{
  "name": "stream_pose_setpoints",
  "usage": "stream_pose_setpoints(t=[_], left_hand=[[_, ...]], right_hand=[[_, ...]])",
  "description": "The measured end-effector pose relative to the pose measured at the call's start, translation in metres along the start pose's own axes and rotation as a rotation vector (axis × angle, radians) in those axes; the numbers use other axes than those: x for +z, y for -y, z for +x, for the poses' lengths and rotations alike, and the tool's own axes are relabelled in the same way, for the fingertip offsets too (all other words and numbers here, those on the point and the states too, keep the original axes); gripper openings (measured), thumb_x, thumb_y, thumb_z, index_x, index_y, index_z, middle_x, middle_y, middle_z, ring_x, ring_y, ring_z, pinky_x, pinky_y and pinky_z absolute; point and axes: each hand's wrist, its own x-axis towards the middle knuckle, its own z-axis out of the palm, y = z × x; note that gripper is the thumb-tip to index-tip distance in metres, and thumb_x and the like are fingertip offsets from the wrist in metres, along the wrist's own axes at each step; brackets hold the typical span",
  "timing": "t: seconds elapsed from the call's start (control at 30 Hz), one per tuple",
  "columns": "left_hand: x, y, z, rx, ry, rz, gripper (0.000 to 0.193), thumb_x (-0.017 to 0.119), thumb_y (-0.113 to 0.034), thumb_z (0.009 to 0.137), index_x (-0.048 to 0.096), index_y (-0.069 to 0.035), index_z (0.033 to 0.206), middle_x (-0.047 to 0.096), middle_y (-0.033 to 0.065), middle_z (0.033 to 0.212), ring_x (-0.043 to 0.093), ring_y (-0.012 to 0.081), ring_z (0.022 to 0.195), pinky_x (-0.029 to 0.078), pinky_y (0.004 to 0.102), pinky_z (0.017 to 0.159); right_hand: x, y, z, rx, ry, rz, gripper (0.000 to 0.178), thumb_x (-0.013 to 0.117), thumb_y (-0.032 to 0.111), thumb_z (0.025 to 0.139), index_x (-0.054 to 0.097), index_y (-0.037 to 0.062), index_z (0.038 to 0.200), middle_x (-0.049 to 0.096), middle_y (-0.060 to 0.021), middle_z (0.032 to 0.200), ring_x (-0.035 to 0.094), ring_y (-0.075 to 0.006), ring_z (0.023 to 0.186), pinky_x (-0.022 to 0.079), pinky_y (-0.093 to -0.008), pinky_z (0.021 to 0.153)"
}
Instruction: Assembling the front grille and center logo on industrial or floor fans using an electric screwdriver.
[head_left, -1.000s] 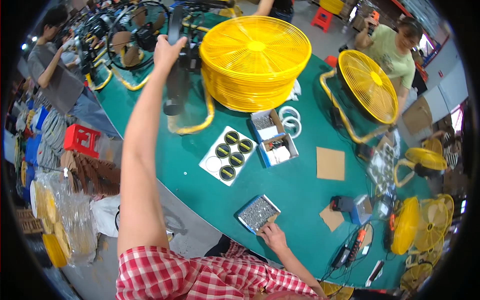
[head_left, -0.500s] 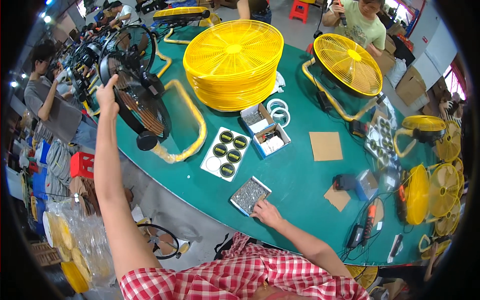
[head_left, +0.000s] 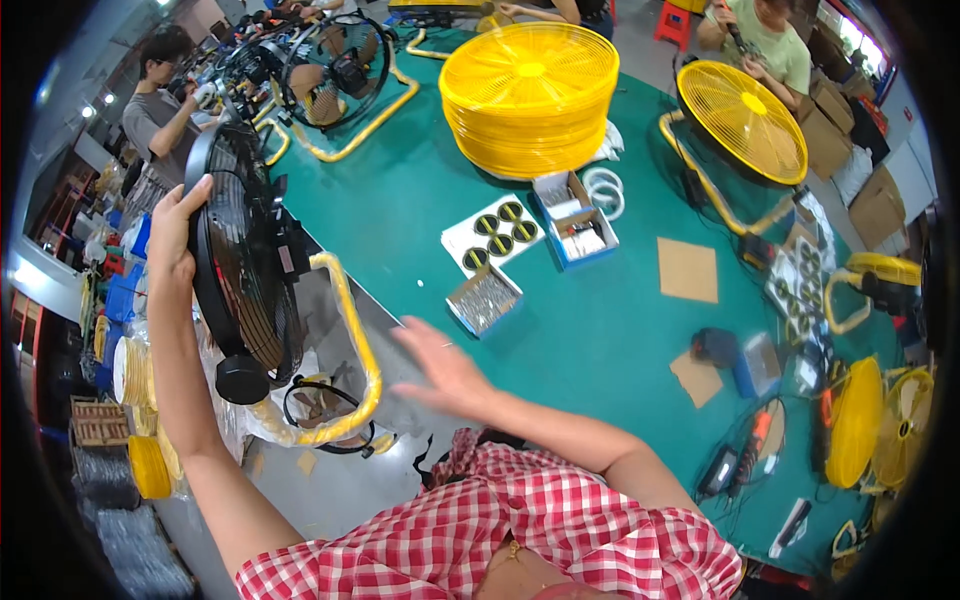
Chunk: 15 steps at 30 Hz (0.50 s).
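Observation:
At the left I hold a black floor fan (head_left: 235, 270) upright by its rim with my left hand (head_left: 178, 230). Its bent yellow tube stand (head_left: 362, 345), wrapped in clear film, faces right, past the table's edge. My right hand (head_left: 447, 370) reaches toward the stand with spread fingers, nothing in it and apart from the fan. Beyond that hand, a small open box (head_left: 486, 302) of small metal parts stands on the green table (head_left: 590, 350), against a white sheet of round black-and-yellow stickers (head_left: 497, 232).
A tall stack of yellow fan grilles (head_left: 530, 110) stands at the back. Near it are open boxes (head_left: 583, 243) and white tape rolls (head_left: 604, 192). A co-worker (head_left: 775, 45) works by a yellow fan (head_left: 742, 120); another person (head_left: 160, 110) stands far left. Corded tools (head_left: 745, 455) lie at right.
My left hand has brought the fan off the table toward me. My right hand has left the box of metal parts and swung left, opening. The box now sits against the sticker sheet.

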Motion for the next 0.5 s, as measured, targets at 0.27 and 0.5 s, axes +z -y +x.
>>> stream_pose_setpoints(t=[0.27,0.5], left_hand=[[-0.001,-0.028,-0.065,-0.327,0.196,-0.472,0.018,0.053,-0.011,0.088,0.058,0.000,0.101,0.063,0.0113,0.097,0.061,0.0216,0.088,0.048,0.0333,0.082],[0.088,-0.105,-0.271,-0.270,0.660,-0.616,0.032,0.050,-0.008,0.085,0.046,0.008,0.112,0.053,0.0159,0.114,0.054,0.0259,0.104,0.043,0.0368,0.093]], right_hand=[[0.027,0.113,-0.072,-0.236,-0.096,-0.192,0.079,0.062,0.022,0.074,0.018,0.0077,0.139,0.010,-0.0316,0.140,0.019,-0.0436,0.129,0.024,-0.0552,0.100],[-0.070,0.092,-0.218,-0.137,-0.723,-0.446,0.075,0.071,0.021,0.068,0.032,0.0001,0.129,0.051,-0.0263,0.109,0.057,-0.0374,0.090,0.052,-0.0367,0.063]])
